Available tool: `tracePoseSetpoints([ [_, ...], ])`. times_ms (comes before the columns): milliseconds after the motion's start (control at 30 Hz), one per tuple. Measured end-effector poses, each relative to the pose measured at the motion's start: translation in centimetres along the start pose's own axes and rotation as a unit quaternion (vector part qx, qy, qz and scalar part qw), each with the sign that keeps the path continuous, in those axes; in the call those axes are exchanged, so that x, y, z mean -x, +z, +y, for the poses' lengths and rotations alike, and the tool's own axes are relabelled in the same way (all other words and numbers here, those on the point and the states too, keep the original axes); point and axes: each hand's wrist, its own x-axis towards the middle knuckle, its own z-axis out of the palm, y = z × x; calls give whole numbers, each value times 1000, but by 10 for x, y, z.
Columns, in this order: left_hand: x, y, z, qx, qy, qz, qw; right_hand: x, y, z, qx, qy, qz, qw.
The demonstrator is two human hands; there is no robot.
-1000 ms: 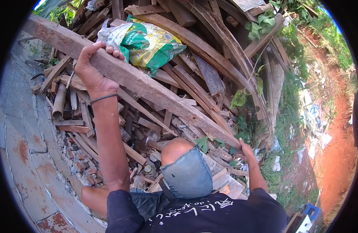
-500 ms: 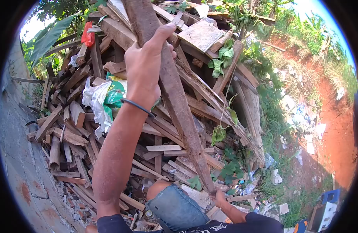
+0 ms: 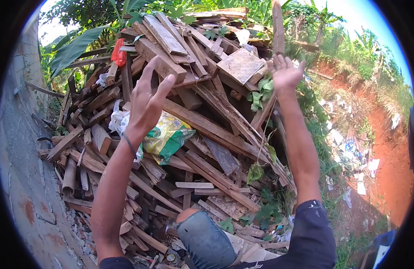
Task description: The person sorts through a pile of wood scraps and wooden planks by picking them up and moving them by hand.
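Observation:
My left hand [image 3: 146,101], with a dark band at its wrist, is raised over the left-centre of the wood pile, fingers apart and nothing in them. My right hand [image 3: 286,74] reaches forward at the upper right, palm up with its fingers stretched out. Just past its fingertips, a long brown wooden beam [image 3: 278,27] stands nearly upright in view, running off the top edge. Between my arms lies the large heap of scrap wood [image 3: 216,121]. A white, green and yellow plastic sack [image 3: 168,134] is tucked in it beside my left wrist.
A red plastic bag [image 3: 119,53] hangs on the pile's upper left. A pale square board [image 3: 241,66] lies near the top. Left runs a grey concrete surface [image 3: 27,179]; right is a red-earth bank [image 3: 388,152] with litter. My bent knee [image 3: 204,237] is low in front.
The beam has left both hands and moved away, forward and to the right. My left hand has opened and lowered; my right hand has swung up from below to the upper right.

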Motion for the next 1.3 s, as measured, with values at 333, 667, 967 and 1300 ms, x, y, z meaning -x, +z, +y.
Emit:
tracePoseSetpoints([
  [333,305,-235,-173,-176,-393,-131,893,-7,12,-45,319,-103,-134,933],
  [667,433,-362,-133,-131,-673,-199,701,325,-232,63,476,409,-155,763],
  [967,426,-368,-95,-204,-663,-222,685,406,-398,175,820,230,-303,427],
  [1300,377,-306,-52,-172,-663,-245,686,397,-416,269,900,102,-252,341],
])
